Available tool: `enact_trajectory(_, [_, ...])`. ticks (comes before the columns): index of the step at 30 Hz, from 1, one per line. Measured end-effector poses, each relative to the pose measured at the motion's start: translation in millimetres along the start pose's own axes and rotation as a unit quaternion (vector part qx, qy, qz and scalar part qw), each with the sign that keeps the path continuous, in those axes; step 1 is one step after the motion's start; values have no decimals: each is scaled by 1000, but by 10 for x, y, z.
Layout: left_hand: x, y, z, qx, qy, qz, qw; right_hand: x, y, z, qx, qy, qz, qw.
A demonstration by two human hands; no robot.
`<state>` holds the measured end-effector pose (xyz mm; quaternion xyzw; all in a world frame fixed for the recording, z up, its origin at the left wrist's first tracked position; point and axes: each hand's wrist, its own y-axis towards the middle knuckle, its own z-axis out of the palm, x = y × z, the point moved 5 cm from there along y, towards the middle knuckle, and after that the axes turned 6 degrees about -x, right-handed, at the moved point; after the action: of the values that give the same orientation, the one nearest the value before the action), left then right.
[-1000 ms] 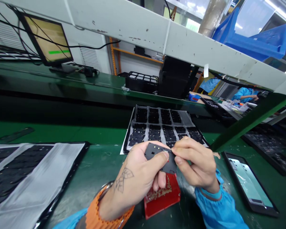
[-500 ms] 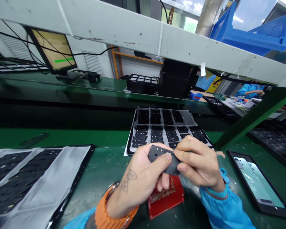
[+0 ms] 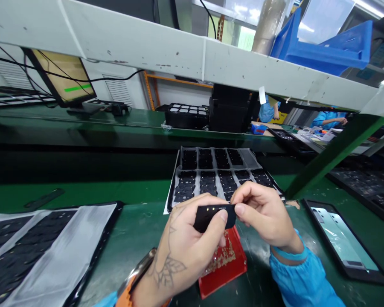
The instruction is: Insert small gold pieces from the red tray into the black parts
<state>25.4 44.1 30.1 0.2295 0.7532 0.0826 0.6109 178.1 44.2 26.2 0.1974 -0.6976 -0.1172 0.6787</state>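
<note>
A thin black plate-like part with small gold dots along its upper edge is pinched between the thumb and fingers of my left hand. My right hand has its thumb and forefinger closed together at the part's right end; whether a tiny piece sits between them is hidden. Below both hands lies a red tray holding many tiny gold-coloured pieces. Just beyond the hands, a tray lined with white sheet carries rows of similar black parts.
On the left lies another lined tray of black parts. A black frame with a pale panel is at right, near a green post. A white beam crosses overhead. A monitor stands at back left; co-workers' blue sleeves show far right.
My left hand has tilted the black part so it now appears edge-on and narrower. My right fingertips have stayed at its right end. The whole view has shifted slightly.
</note>
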Motion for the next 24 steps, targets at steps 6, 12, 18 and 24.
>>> enact_trajectory(6, [-66, -25, 8, -26, 60, 74, 995, -51, 5, 31, 7, 39, 18, 999])
enact_trajectory(12, [-87, -48, 16, -24, 56, 109, 992, -128, -12, 57, 24, 110, 46, 993])
enact_trajectory(18, [-110, -40, -1, -45, 53, 144, 987, -156, -20, 56, 43, 148, 50, 987])
enact_trajectory(24, [-130, -54, 9, -56, 47, 167, 983, -92, 1, 81, 48, 153, 31, 987])
